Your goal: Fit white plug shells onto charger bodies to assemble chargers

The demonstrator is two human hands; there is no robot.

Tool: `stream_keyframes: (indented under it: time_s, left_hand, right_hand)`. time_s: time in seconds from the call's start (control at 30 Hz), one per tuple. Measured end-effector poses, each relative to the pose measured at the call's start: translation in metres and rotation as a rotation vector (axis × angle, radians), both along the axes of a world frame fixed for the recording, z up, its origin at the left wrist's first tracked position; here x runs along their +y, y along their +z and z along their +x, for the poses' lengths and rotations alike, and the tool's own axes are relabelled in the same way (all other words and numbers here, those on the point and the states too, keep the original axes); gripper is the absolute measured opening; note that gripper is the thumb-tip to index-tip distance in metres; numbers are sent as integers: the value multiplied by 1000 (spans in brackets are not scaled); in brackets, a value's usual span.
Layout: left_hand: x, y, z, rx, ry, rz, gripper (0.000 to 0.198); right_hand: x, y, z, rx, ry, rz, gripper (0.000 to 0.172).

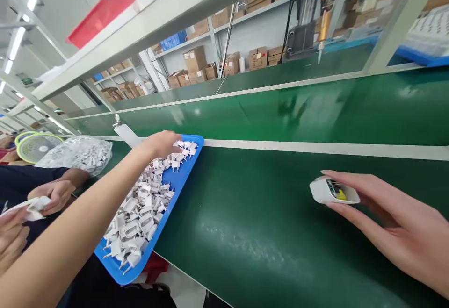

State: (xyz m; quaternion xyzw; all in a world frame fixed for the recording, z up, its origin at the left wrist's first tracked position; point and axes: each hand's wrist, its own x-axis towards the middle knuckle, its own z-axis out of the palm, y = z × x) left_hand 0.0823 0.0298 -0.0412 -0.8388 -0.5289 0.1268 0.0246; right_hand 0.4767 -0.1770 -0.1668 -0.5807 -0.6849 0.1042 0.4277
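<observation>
My right hand (pixel 389 219) pinches a white plastic charger housing (pixel 318 191) between thumb and fingers, above the green work surface. Its open end shows a circuit board and a yellow part (pixel 340 194) inside. Over the far end of a blue tray (pixel 180 182) reaches my left hand (pixel 162 144), fingers partly spread and bent down among the pieces. Nothing shows held in it, though some fingertips are hidden. Heaped in the tray are many white plug covers (pixel 140 214), some with metal pins showing.
A white bottle (pixel 126 134) stands behind the tray. To the left, a co-worker's hands (pixel 52 196) hold a white item beside a clear bag of white parts (pixel 84 154) and green-rimmed baskets (pixel 38 146). A pale rail (pixel 315 147) crosses the bench; a mounted tool (pixel 322 32) hangs beyond.
</observation>
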Motion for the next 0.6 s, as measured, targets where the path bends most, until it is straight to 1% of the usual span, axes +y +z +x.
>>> stream_keyframes:
  time_s: [0.07,0.1,0.13,0.2,0.27,0.37,0.43,0.5,0.6]
  left_hand:
    - [-1,-10,-35,18,33,-8,41]
    - [-4,-18,-47,14,31,-13,39]
    - [-7,-26,-57,3,23,-12,39]
    - [-14,-41,-68,-31,8,15,40]
    - [-18,-53,-71,-65,-2,68,42]
    - [-18,-60,-69,-96,-19,128,38]
    - [-15,-61,-65,-108,-28,148,32]
    - [-13,-61,-59,-125,-35,150,26]
    - [-15,-59,-52,-179,-30,140,17]
  right_hand:
    - [1,-2,-2,-102,115,81,40]
    - [1,-4,-3,-130,163,95,36]
    - [2,-7,-3,-142,184,106,35]
    - [3,-11,-2,-141,170,121,34]
    - [3,-15,-1,-132,166,121,35]
    - [3,-19,2,-132,191,78,35]
    - [4,-21,2,-128,206,34,37]
    - [5,-21,1,-125,251,-41,37]
    - [3,-12,0,-63,306,-195,32]
